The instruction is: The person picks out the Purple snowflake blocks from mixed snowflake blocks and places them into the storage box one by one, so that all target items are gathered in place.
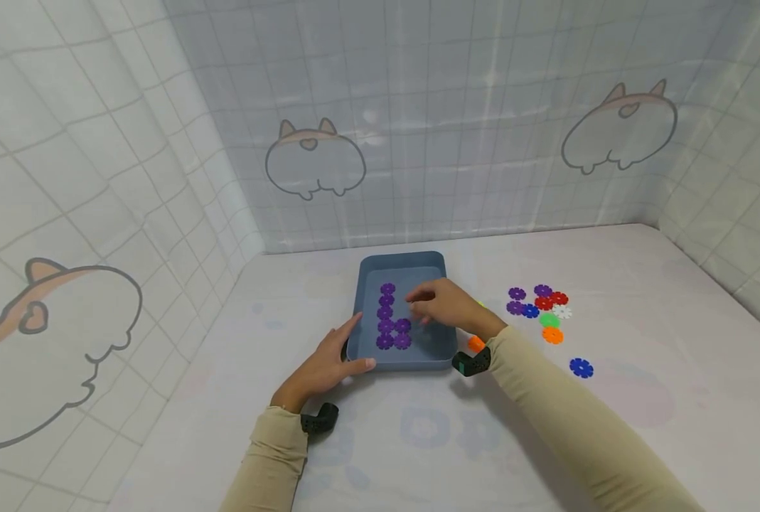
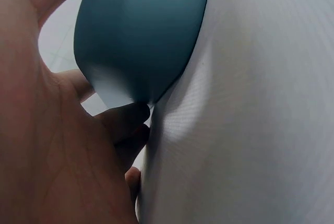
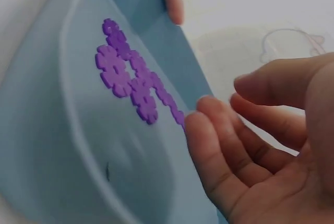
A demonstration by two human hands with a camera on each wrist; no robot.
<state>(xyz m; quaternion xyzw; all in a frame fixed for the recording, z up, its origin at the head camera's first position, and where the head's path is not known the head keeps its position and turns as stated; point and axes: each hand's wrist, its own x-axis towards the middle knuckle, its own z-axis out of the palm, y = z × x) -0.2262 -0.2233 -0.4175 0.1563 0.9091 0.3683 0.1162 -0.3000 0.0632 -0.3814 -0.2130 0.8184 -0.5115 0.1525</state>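
Note:
A blue-grey rectangular tray lies on the cloth-covered surface. Inside it, several purple notched discs form a long column at the left, with two more beside its near end. My left hand grips the tray's near left corner, thumb by the front rim and fingers along the left side; the left wrist view shows fingertips low against the tray wall. Over the tray's right half hovers my right hand, fingers loosely bent. In the right wrist view its thumb and fingertips stand apart, with nothing between them.
Right of the tray lies a loose group of discs: purple, red, blue, white, green and orange. A separate blue disc lies nearer. An orange piece shows partly behind the right wrist.

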